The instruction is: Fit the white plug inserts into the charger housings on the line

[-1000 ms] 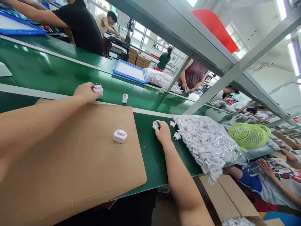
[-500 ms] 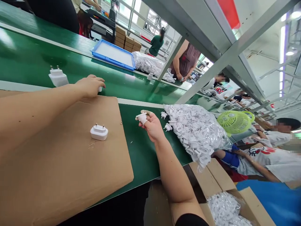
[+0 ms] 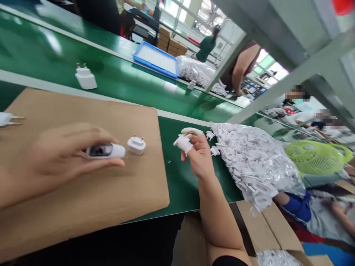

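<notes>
My left hand (image 3: 63, 157) is closed on a white charger body (image 3: 107, 150), held over the brown cardboard sheet (image 3: 91, 199); its dark open end faces me. My right hand (image 3: 196, 155) pinches a small white plug piece (image 3: 183, 143) above the green table. A finished white charger (image 3: 136, 145) with two prongs up sits on the cardboard just right of the left hand. Another charger (image 3: 85, 78) stands on the green conveyor belt (image 3: 119, 79) beyond the cardboard. A third plug (image 3: 7, 119) lies at the cardboard's left edge.
A clear bag of several white plug pieces (image 3: 249, 166) lies right of my right hand. A green fan (image 3: 316, 157) sits beyond it. A blue tray (image 3: 156, 59) and another bag are across the belt. Other people stand and sit around. A cardboard box (image 3: 266, 229) is below the table edge.
My left hand has drawn back from the belt to the cardboard with a charger body in it. My right hand has lifted with the plug piece. The view has swung left.
</notes>
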Tool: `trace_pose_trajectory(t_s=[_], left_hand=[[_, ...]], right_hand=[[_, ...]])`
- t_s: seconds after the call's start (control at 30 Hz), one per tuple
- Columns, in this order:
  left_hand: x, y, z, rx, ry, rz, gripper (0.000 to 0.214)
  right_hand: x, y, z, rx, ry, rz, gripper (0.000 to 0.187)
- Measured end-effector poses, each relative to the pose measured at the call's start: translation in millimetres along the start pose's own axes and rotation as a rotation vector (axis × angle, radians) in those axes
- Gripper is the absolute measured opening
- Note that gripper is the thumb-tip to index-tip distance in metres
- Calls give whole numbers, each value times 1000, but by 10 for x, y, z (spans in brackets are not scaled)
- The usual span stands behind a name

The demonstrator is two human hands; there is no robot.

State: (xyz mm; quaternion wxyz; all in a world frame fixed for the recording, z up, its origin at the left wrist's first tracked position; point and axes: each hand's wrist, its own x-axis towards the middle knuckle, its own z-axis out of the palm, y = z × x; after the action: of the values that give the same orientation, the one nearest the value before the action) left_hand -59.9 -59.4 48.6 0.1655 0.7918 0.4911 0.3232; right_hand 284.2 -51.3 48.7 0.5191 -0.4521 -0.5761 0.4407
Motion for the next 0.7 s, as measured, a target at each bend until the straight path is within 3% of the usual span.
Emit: trace_pose_trajectory(t_s=[0.07, 0.13, 0.23, 0.33, 0.4, 0.5, 0.6, 0.7], left_hand=[[-304, 29, 140, -17, 13, 71, 38], [-431, 8, 271, -24, -21, 76, 34], [-429, -52, 383, -57, -83, -21, 42], [-400, -80, 409, -145, -111, -64, 48], [-414, -95, 418, -191, -123, -67, 46], [-451, -130, 445, -270, -148, -86, 36], [-465, -160, 472, -375, -181, -112, 31], [-455, -156, 476, -452, -196, -153, 32]], right_hand=[[-75, -6, 58, -38, 24, -79, 35], [-134, 6, 119, -88, 28, -167, 32], [-209, 49, 193, -159, 10, -331, 24], [-273, 116, 241, -227, -32, -481, 30], [-315, 162, 285, -255, -113, -481, 37], [-384, 192, 417, -246, -213, -367, 44], [-435, 123, 619, -331, -265, -288, 42], [-427, -31, 825, -570, -288, -431, 36]])
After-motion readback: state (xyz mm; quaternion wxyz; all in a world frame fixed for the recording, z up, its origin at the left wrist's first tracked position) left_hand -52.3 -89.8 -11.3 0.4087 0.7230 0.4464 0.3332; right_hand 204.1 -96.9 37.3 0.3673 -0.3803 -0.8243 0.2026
